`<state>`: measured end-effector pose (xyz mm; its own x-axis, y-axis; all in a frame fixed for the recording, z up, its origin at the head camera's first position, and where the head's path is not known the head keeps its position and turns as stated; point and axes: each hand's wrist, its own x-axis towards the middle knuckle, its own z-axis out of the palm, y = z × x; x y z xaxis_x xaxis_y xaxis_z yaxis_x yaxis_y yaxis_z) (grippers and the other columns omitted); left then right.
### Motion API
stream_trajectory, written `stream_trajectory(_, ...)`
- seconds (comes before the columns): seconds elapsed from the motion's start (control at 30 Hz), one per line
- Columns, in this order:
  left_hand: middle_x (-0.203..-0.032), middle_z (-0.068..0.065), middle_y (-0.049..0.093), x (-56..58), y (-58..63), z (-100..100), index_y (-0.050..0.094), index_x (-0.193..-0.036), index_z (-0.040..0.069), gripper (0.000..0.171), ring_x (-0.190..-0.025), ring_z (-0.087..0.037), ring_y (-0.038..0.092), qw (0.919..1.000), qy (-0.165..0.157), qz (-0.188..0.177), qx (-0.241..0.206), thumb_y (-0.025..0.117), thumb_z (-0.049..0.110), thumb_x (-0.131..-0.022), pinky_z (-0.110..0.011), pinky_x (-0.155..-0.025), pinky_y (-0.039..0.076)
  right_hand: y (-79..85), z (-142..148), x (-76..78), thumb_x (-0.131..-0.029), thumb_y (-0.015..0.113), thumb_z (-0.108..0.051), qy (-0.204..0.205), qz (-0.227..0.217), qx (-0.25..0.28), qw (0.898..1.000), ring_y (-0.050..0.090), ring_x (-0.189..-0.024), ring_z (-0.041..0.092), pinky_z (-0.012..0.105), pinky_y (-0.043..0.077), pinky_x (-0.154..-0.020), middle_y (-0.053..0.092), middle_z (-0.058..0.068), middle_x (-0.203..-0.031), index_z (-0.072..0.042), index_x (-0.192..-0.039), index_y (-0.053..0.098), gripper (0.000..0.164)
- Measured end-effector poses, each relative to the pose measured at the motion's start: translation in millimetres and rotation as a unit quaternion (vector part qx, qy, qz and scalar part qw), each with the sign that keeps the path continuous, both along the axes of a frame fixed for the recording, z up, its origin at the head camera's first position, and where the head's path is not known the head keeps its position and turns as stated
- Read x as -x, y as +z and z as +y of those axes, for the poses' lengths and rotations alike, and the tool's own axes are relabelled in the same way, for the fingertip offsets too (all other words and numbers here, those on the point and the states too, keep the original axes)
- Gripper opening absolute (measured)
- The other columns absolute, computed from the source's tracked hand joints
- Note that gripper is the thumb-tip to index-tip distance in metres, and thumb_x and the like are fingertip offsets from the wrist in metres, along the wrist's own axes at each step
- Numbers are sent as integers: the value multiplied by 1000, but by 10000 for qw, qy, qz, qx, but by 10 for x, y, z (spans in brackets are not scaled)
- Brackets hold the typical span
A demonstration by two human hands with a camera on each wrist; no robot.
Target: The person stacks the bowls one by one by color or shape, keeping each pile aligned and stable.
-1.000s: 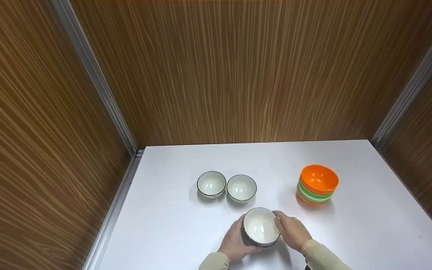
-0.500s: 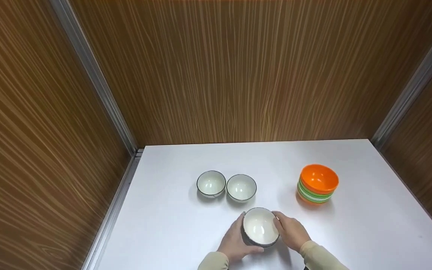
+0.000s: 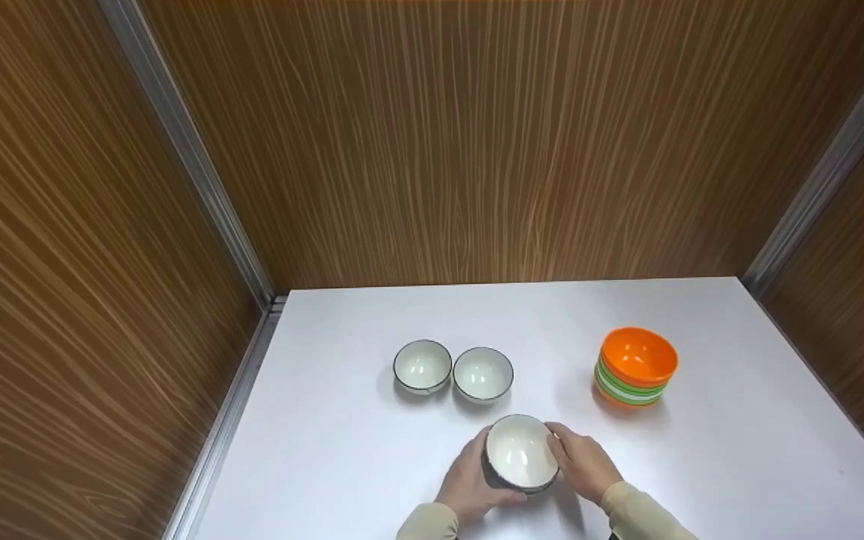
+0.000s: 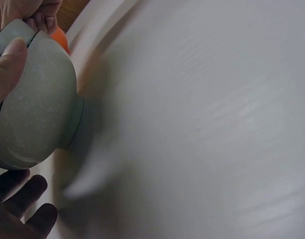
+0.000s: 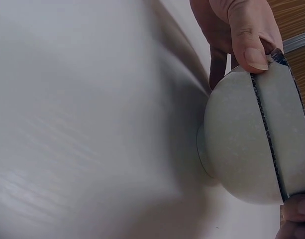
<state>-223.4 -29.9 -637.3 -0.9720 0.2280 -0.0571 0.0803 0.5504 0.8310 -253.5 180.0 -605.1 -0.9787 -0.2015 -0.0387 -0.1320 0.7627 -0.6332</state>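
Two whitish ceramic bowls with dark rims are nested near the front of the table, the upper bowl [image 3: 520,451] inside the lower bowl [image 5: 237,134]. My left hand [image 3: 471,484] grips the lower bowl from the left, its thumb lying near that bowl's rim on the near side. On the other side, my right hand [image 3: 586,463] pinches the upper bowl's wall, thumb inside and fingers outside. In the left wrist view the lower bowl's foot [image 4: 75,122] is close to the tabletop; whether it touches I cannot tell.
Two more whitish bowls, a left one [image 3: 422,367] and a right one [image 3: 483,375], stand side by side behind my hands. Toward the right is a stack of orange and green-striped bowls [image 3: 636,367]. Wood-grain panels [image 3: 477,150] enclose the white table [image 3: 312,450].
Hands and bowls stay in nearly the same place. Only tiny shifts show at the nested rims and my left fingers.
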Motion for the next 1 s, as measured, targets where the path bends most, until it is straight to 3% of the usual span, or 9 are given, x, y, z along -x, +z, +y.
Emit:
stream_trajectory(0.3,-140,9,34,-2,-2,8,20,-145,20,120,-129,-15,32,9999,3,-145,5,72,66,-47,-41,-107,27,-35,9,-24,-97,43,-25,0,131,32,9999,56,-107,28,48,41,-94,62,9,-114,-7,-120,57,32)
stream_trajectory(0.6,-140,13,31,-5,-6,4,17,-145,25,120,-129,-12,30,9998,-24,-182,32,73,67,-48,-39,-107,26,-50,-8,-25,-98,42,-27,-140,83,118,9998,55,-110,26,46,41,-96,61,7,-117,-9,-124,55,34)
stream_trajectory(0.83,-144,8,28,-27,-4,-21,17,-146,21,121,-131,-14,28,9996,-17,-277,32,73,66,-49,-39,-107,26,-29,52,-44,-98,32,-44,-429,-522,759,9948,48,-117,30,51,33,-100,56,8,-124,-12,-126,52,48)
stream_trajectory(0.9,-143,7,31,-55,-2,-43,18,-145,19,119,-129,-14,31,9994,-24,-358,16,74,65,-51,-39,-106,28,-31,101,-65,-98,31,-42,-632,-728,977,9905,52,-110,32,50,39,-94,57,10,-120,-12,-126,52,46)
stream_trajectory(1.0,-137,7,38,-103,8,-95,20,-145,18,111,-122,-13,40,9987,11,-496,-65,72,62,-58,-40,-103,33,-51,174,-79,-97,37,-32,-916,-1179,1575,9762,57,-92,27,43,49,-78,59,10,-105,-11,-127,51,39)
